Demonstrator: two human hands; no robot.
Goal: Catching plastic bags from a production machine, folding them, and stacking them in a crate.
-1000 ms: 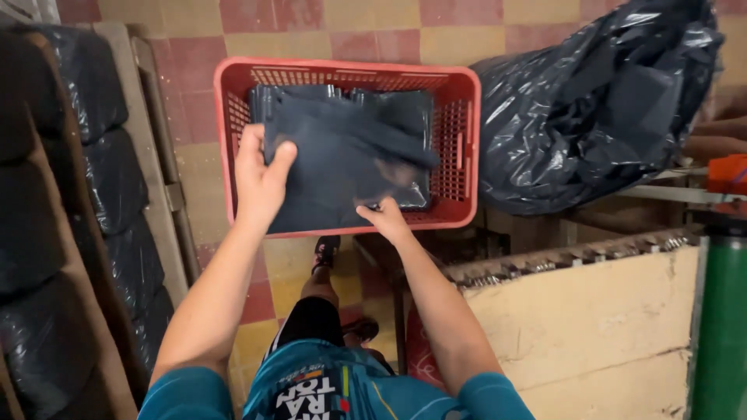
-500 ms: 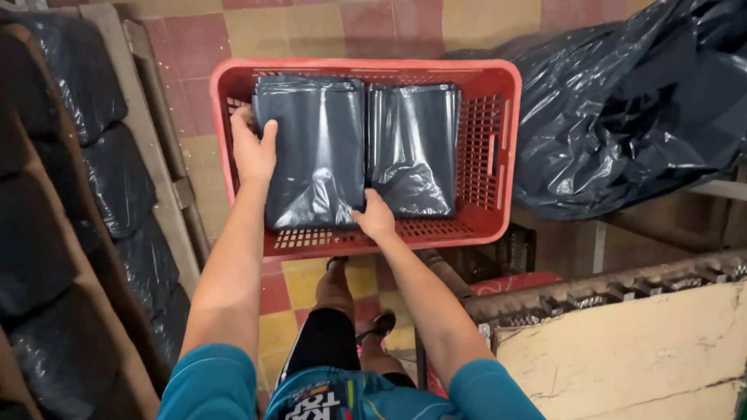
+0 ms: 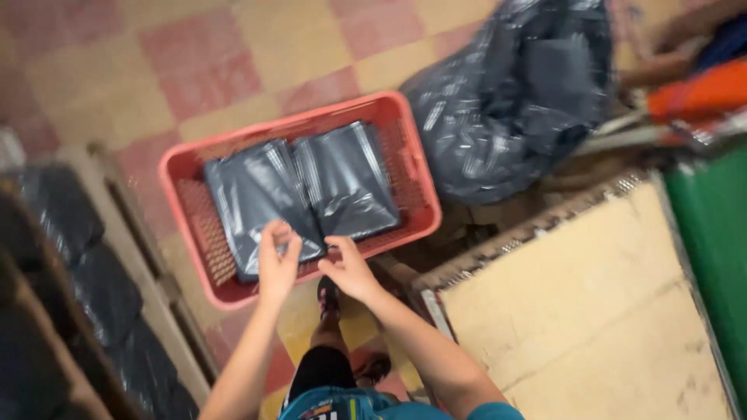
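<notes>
Just past both hands — left hand (image 3: 276,264) and right hand (image 3: 348,268) loosely curled, empty — two grey bags (image 3: 299,190) in red basket (image 3: 405,167)

Red slotted basket (image 3: 191,167), dark grey glossy bags (image 3: 257,194) (two side by side), pink-and-yellow checked floor (image 3: 156,54)

A plastic crate (image 3: 194,167) sits on the tiled floor (image 3: 117,70) with two flat poly bags (image 3: 257,198) (image 3: 346,179) side by side in it. Both hands (image 3: 276,260) (image 3: 350,272) hover over its near rim. A full sack (image 3: 513,93) lies right of the crate. A board-topped counter (image 3: 591,311) stands at near right, and what seem to be bagged stacks (image 3: 70,257) lie at left.
</notes>
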